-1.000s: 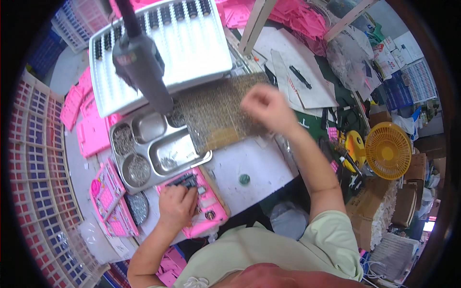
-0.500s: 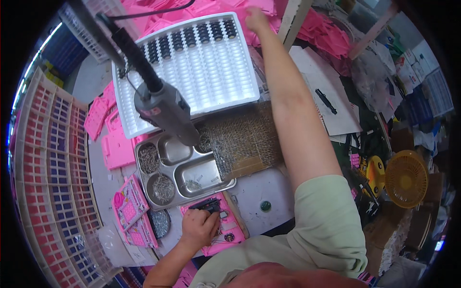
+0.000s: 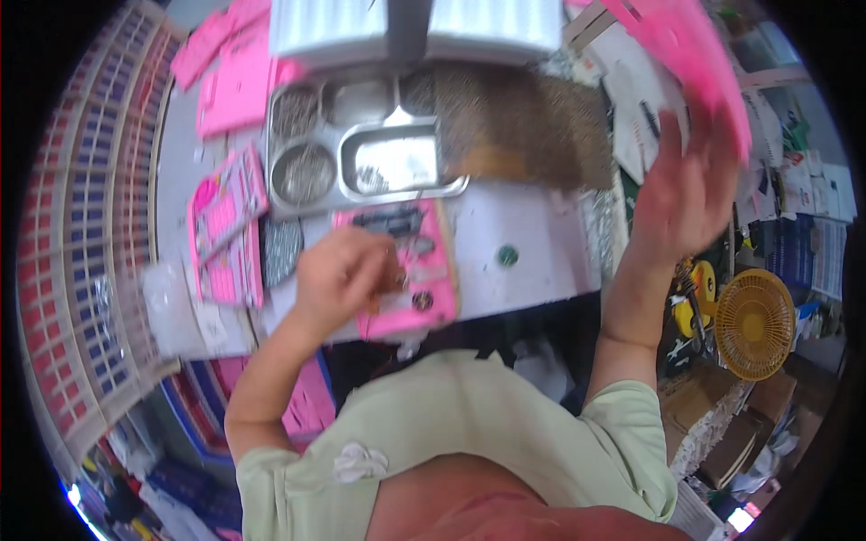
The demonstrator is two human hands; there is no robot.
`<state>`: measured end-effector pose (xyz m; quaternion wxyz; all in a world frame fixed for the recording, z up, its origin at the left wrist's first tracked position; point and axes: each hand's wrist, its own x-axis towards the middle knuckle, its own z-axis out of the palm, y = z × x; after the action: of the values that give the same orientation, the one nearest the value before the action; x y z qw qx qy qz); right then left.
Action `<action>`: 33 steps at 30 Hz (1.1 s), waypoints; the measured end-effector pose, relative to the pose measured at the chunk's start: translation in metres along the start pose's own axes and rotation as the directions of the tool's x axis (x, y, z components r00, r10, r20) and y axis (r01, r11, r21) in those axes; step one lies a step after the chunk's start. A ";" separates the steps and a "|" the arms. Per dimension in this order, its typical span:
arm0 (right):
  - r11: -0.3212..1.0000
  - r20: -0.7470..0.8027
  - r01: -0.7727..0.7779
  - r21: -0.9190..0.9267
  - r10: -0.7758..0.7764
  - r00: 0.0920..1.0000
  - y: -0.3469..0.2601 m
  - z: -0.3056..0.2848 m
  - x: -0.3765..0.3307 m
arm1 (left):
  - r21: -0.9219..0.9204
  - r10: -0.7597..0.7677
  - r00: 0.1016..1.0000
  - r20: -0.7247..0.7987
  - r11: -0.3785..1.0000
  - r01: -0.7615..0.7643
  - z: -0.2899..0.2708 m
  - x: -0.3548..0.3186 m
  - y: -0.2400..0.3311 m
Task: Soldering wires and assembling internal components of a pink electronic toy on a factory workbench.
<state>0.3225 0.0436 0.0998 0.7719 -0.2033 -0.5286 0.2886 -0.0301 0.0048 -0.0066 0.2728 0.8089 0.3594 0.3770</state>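
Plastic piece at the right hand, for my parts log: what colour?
Pink plastic piece, in the head view.

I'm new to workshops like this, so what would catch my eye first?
Probably the bright pink panel in the right hand, upper right. Left of centre, a steel compartment tray holds small metallic parts; just below it, the left hand is over a pink case. A round yellow basket sits at the far right.

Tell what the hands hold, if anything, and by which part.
The right hand holds a pink panel by its lower end; whether the left hand, at the pink case, grips anything is unclear.
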 end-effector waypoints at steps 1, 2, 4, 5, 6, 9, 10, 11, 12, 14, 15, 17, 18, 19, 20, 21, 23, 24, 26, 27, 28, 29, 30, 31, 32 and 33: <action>0.979 -0.049 -0.085 0.183 0.096 0.994 -0.017 0.005 -0.029 | -0.366 -0.269 0.958 0.103 0.885 0.288 -0.012 -0.005 0.002; 0.993 0.096 -0.118 0.007 0.117 0.989 -0.022 0.012 -0.054 | -0.633 -0.459 0.846 0.271 0.577 0.516 -0.025 -0.006 0.004; 0.974 0.403 -0.107 -0.200 0.182 0.897 -0.013 0.031 -0.086 | -0.851 -0.373 0.823 0.428 0.141 0.506 -0.043 0.012 0.025; 0.967 0.554 -0.088 -0.241 0.211 0.805 -0.008 0.042 -0.092 | -0.873 -0.381 0.820 0.426 0.066 0.484 -0.046 0.014 0.025; 0.962 0.688 -0.051 -0.267 0.227 0.689 -0.002 0.051 -0.096 | -0.892 -0.387 0.822 0.418 -0.006 0.451 -0.050 0.017 0.026; 0.938 0.468 -0.311 -0.156 0.347 0.813 0.021 0.074 -0.080 | -0.876 -0.580 0.795 0.177 0.275 0.396 -0.059 0.015 0.024; 0.866 0.382 -0.489 -0.104 0.488 0.784 0.025 0.077 -0.081 | -0.868 -0.611 0.787 0.089 0.339 0.362 -0.060 0.019 0.032; 0.768 0.274 -0.640 -0.016 0.619 0.736 0.027 0.080 -0.085 | -0.853 -0.634 0.774 0.001 0.403 0.331 -0.060 0.020 0.034; 0.672 0.264 -0.740 0.016 0.711 0.651 0.030 0.085 -0.091 | -0.855 -0.579 0.814 0.045 0.400 0.331 -0.065 0.012 0.030; 0.579 0.293 -0.802 -0.144 0.799 0.524 0.032 0.092 -0.097 | -0.720 -0.569 0.817 -0.097 0.607 0.337 -0.045 0.014 0.031; 0.602 0.256 -0.769 -0.215 0.795 0.551 0.030 0.093 -0.103 | -0.633 -0.557 0.814 -0.166 0.693 0.345 -0.036 0.011 0.028; 0.635 0.179 -0.682 -0.363 0.766 0.618 0.027 0.087 -0.118 | -0.433 -0.481 0.862 -0.158 0.819 0.377 -0.022 0.000 0.013; 0.633 0.180 -0.557 -0.537 0.732 0.657 0.028 0.074 -0.132 | -0.277 -0.494 0.861 -0.120 0.850 0.448 -0.018 -0.009 0.015; 0.584 0.161 -0.518 -0.626 0.746 0.646 0.024 0.065 -0.143 | -0.112 -0.512 0.855 -0.078 0.857 0.503 -0.017 -0.013 0.020; 0.527 0.141 -0.473 -0.706 0.759 0.636 0.016 0.059 -0.154 | -0.049 -0.576 0.817 0.027 0.816 0.576 -0.015 -0.010 0.032; 0.468 0.125 -0.422 -0.776 0.770 0.625 0.008 0.057 -0.163 | 0.007 -0.519 0.854 0.020 0.855 0.519 -0.011 -0.016 0.032; 0.437 0.144 -0.315 -0.843 0.746 0.650 -0.001 0.053 -0.177 | 0.120 -0.392 0.920 0.019 0.914 0.387 0.009 -0.032 0.022; 0.428 0.143 -0.310 -0.849 0.750 0.646 -0.003 0.051 -0.184 | 0.108 -0.324 0.946 -0.024 0.940 0.325 0.017 -0.036 0.018; 0.449 0.117 -0.363 -0.817 0.744 0.657 -0.001 0.046 -0.194 | 0.004 -0.377 0.926 -0.030 0.926 0.377 0.022 -0.042 0.012; 0.481 0.092 -0.416 -0.772 0.732 0.676 0.005 0.043 -0.197 | -0.044 -0.400 0.916 -0.033 0.916 0.398 0.022 -0.040 0.014; 0.512 0.065 -0.465 -0.723 0.720 0.691 0.010 0.041 -0.199 | -0.073 -0.453 0.891 -0.014 0.889 0.451 0.020 -0.037 0.017; 0.525 0.051 -0.516 -0.677 0.733 0.679 0.013 0.041 -0.197 | -0.101 -0.505 0.863 0.006 0.858 0.503 0.015 -0.030 0.022; 0.536 0.039 -0.562 -0.630 0.744 0.667 0.016 0.043 -0.192 | -0.129 -0.553 0.833 0.027 0.824 0.551 0.012 -0.026 0.026; 0.545 0.028 -0.606 -0.579 0.756 0.654 0.016 0.044 -0.189 | -0.142 -0.548 0.836 0.013 0.827 0.544 0.012 -0.026 0.025; 0.525 0.047 -0.559 -0.643 0.754 0.655 0.016 0.044 -0.189 | -0.155 -0.544 0.839 0.000 0.829 0.537 0.013 -0.026 0.022; 0.502 0.068 -0.504 -0.703 0.753 0.655 0.014 0.045 -0.189 | -0.170 -0.539 0.842 -0.017 0.831 0.529 0.014 -0.027 0.019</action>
<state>0.2253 -0.0703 -0.0253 0.3796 -0.5719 -0.6122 0.3925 -0.0238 -0.0306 -0.0121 0.4190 0.6396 0.5483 0.3388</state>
